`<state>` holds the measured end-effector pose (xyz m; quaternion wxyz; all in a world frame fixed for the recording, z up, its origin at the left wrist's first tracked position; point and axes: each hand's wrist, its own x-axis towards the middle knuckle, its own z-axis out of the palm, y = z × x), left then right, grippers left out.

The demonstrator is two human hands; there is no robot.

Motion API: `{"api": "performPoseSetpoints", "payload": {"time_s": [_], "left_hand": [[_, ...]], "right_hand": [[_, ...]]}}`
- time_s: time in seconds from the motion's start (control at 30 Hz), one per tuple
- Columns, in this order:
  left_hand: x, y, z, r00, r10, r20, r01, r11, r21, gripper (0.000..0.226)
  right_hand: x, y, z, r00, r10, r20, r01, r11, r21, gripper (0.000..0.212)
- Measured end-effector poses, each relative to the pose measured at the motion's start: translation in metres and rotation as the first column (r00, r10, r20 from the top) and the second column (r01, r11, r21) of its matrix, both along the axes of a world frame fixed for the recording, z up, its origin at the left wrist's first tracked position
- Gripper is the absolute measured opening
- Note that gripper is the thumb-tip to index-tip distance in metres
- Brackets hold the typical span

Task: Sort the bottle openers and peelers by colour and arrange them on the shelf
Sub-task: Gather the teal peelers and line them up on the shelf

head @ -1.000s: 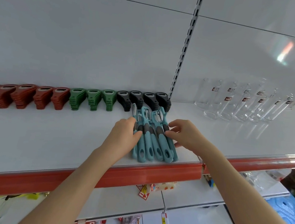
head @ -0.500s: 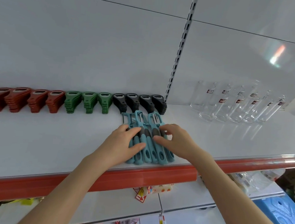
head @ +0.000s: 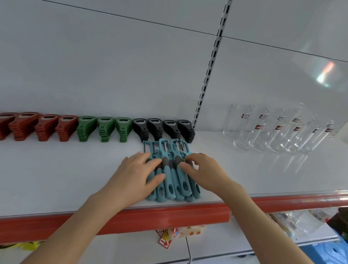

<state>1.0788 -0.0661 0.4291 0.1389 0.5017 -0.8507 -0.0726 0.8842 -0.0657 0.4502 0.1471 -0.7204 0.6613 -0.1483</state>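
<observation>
White metal shop shelf w/ red front strip, plain white back panel behind. Along back edge, L to R: stacked red plastic bottle openers, green openers, black openers. Teal-handled peelers w/ grey grips bundled side by side near front edge, blades toward 12 o'clock, just short of black openers. Flat over bundle from 9 o'clock: left hand, fingers straight, pressing. At 3 o'clock: right hand, fingers bent on handles; pinch or mere push, cannot tell. Clear drinking glasses well apart at 2 o'clock. Risks, prob.: handle ends close to strip, so uneven squeeze could fan bundle or tip one off at 6 o'clock; hard shove toward 12 could topple black stacks.
</observation>
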Motion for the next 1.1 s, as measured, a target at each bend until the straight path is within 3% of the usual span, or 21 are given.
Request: {"api": "performPoseSetpoints", "payload": {"time_s": [0.13, 0.2, 0.47, 0.6, 1.1], "left_hand": [[0.018, 0.004, 0.017, 0.999, 0.043, 0.012, -0.04, 0.982, -0.186, 0.062], [0.028, 0.007, 0.023, 0.993, 0.113, 0.021, -0.107, 0.975, -0.193, 0.052], [0.088, 0.035, 0.032, 0.952, 0.295, 0.087, -0.27, 0.937, -0.222, 0.05], [0.137, 0.057, 0.03, 0.921, 0.378, 0.092, -0.344, 0.902, -0.259, 0.049], [0.431, 0.179, 0.016, 0.818, 0.574, 0.041, -0.555, 0.805, -0.21, 0.061]], "right_hand": [[-0.002, -0.007, 0.018, 0.998, 0.049, -0.035, -0.05, 0.998, -0.041, 0.04], [0.006, -0.014, 0.025, 0.995, 0.086, -0.057, -0.089, 0.994, -0.069, 0.042], [0.081, -0.033, 0.029, 0.96, 0.281, 0.005, -0.279, 0.955, -0.101, 0.037], [0.135, -0.028, 0.03, 0.921, 0.386, -0.061, -0.39, 0.914, -0.108, 0.046], [0.457, 0.034, 0.015, 0.796, 0.605, -0.009, -0.599, 0.786, -0.154, 0.047]]}}
